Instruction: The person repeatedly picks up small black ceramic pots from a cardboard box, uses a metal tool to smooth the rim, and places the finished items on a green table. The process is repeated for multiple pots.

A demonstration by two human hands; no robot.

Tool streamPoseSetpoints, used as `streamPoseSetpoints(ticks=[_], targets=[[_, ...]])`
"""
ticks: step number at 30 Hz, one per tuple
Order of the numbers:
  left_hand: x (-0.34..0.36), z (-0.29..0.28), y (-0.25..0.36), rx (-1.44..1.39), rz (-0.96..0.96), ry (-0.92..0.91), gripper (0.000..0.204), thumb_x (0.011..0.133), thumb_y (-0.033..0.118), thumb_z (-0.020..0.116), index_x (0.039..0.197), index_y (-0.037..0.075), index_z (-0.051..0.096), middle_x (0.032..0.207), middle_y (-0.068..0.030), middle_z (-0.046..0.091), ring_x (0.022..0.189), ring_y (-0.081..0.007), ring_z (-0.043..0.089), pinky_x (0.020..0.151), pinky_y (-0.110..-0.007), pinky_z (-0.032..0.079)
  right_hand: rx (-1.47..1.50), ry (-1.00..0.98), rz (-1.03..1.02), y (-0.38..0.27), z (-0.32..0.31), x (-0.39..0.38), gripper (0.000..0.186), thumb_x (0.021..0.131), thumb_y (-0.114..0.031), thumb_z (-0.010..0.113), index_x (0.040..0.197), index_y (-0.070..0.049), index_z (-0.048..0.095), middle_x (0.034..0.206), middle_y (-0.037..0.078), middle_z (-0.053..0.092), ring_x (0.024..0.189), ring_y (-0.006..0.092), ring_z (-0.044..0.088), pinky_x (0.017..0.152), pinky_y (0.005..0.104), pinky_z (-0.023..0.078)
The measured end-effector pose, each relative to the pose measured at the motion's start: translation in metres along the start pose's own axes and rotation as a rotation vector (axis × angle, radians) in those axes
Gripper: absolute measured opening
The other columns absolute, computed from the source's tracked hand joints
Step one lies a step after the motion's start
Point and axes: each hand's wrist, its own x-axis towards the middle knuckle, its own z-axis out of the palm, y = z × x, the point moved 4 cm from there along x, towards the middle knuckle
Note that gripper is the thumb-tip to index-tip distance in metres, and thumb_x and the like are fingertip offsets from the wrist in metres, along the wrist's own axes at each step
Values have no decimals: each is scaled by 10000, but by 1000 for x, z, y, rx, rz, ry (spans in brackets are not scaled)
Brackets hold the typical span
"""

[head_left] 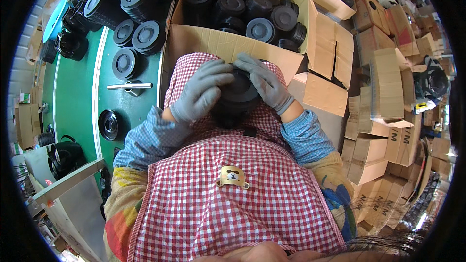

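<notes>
A dark, round black plastic part, wide and disc-shaped on top, rests in my lap on the red checked apron. My left hand, in a grey glove, lies against its left side with the fingers curved over the far rim. From the right, my grey-gloved right hand holds the opposite side, its fingertips almost meeting the left ones. The lower part of the piece is in shadow, so its full shape cannot be made out.
Just beyond my knees stands an open cardboard box filled with black round parts. The green bench at left carries stacked black discs, a metal bar tool and a black ring-shaped part. Cardboard boxes crowd the right side.
</notes>
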Motion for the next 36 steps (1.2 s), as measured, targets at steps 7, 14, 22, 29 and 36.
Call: streamPoseSetpoints(ticks=[7,14,22,29,36], targets=[[15,14,-24,120,-80,-128,532,1040,457,434,1400,98,593,1450,-197,551,1387,-458,437,1186,-597,242,-206,135,49,-11,21,-18,442,1108,-332,411,1271,6,644,1416,208,583,1394,361,479,1178,452,351],[17,23,23,272,64,-124,462,1019,398,467,1300,79,648,1374,-194,595,1356,-421,482,1178,-572,279,-61,52,32,5,0,3,507,1120,-367,360,1441,-21,546,1498,203,515,1445,337,432,1218,433,300],[30,21,-28,-26,42,-170,350,1027,272,480,1132,40,721,1257,-194,666,1219,-391,583,1066,-531,396,-72,0,120,19,10,-6,608,1115,-466,307,1450,-10,529,1497,205,512,1437,342,443,1201,407,330],[9,-3,-21,-212,-188,-105,844,854,610,721,1420,10,545,1533,-274,407,1438,-444,393,1186,-525,315,126,-39,53,7,-14,-1,902,879,-717,612,1491,-65,501,1582,220,401,1495,375,339,1232,449,258],[11,16,-43,-217,-263,-186,835,859,635,713,1410,29,553,1524,-256,396,1410,-430,408,1166,-489,367,113,-77,154,15,4,-10,998,698,-633,843,1467,-75,539,1559,219,428,1476,379,370,1227,472,277]])
